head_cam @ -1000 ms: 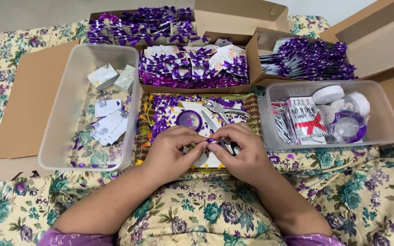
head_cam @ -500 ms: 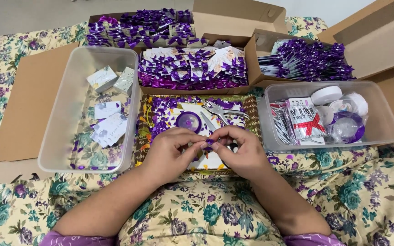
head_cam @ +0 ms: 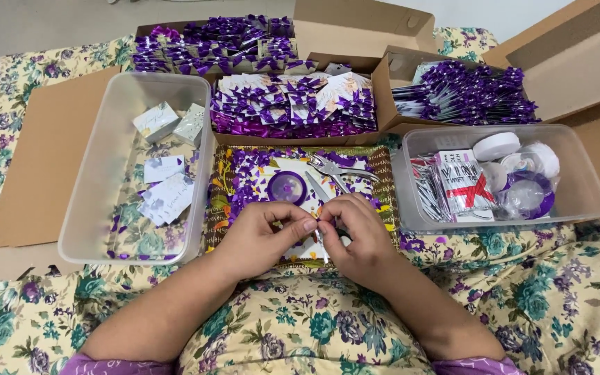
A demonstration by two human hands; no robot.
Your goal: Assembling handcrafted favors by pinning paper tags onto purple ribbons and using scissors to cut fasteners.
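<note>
You are holding both hands together over the tray [head_cam: 227,208], just in front of your lap. Your left hand [head_cam: 258,236] and right hand [head_cam: 359,236] are meeting at the fingertips, and between them you are pinching a small purple piece [head_cam: 319,221]; it is too small to tell its exact shape. Both hands are closing on it, thumb against forefinger, with the other fingers curling in loosely.

The piece is sitting right at the middle of the tray's near half, above a litter of purple scraps. Just beyond your fingers a round purple spool [head_cam: 287,187] is lying on the tray, and beside it, to the right, a metal tool [head_cam: 338,170] is resting.

On your left a clear bin [head_cam: 85,201] is holding two small boxes [head_cam: 171,123] and a few white cards [head_cam: 164,187]. On your right a second clear bin [head_cam: 585,180] is holding white tape rolls [head_cam: 498,146], a packet [head_cam: 463,182] with red stripes and a purple roll [head_cam: 532,194]. Behind the tray, cardboard boxes [head_cam: 355,28] are standing full of purple bows [head_cam: 286,104], in three batches side by side. Everything is lying on a floral cloth [head_cam: 557,292].
</note>
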